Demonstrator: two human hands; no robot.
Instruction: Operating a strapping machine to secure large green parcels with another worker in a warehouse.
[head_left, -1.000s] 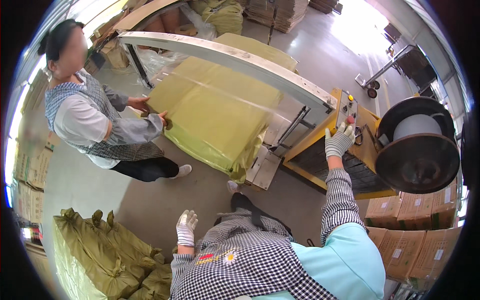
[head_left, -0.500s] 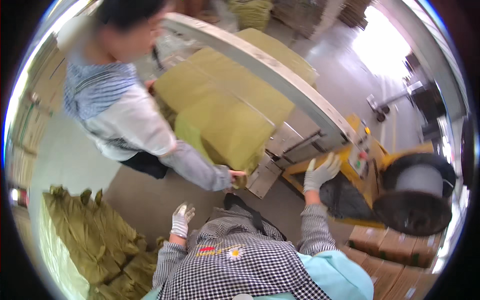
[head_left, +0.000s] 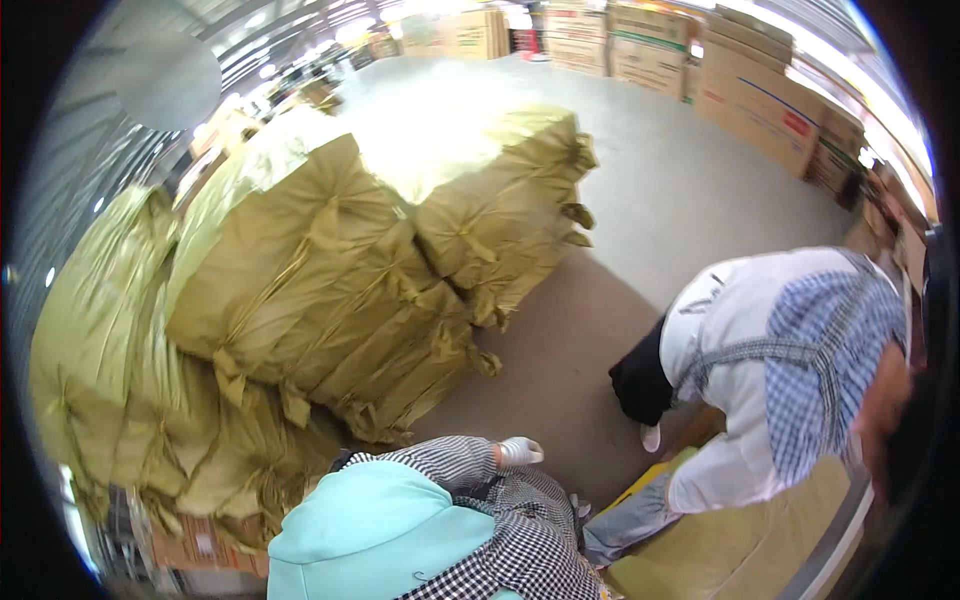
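Note:
My left hand, in a white glove, is held low in front of my checked apron, over the grey floor. Nothing shows in it, but its fingers are blurred and too small to read. My right hand is out of the picture. Nearest to the left hand are the large olive woven sacks, bulging and tied in tufts, stacked to my left. A wrapped olive bale lies at the lower right, where a co-worker bends over it, one sleeve reaching across toward my apron.
Cardboard boxes line the far wall at the right, with more cartons further back. A metal rail runs beside the bale. Brown cartons sit below the sacks at the lower left. Grey floor stretches between sacks and boxes.
My view has swung left, bringing the sack stack to the centre. The yellow machine, the spool and my right hand have left the picture. The co-worker now appears at the right, bending lower.

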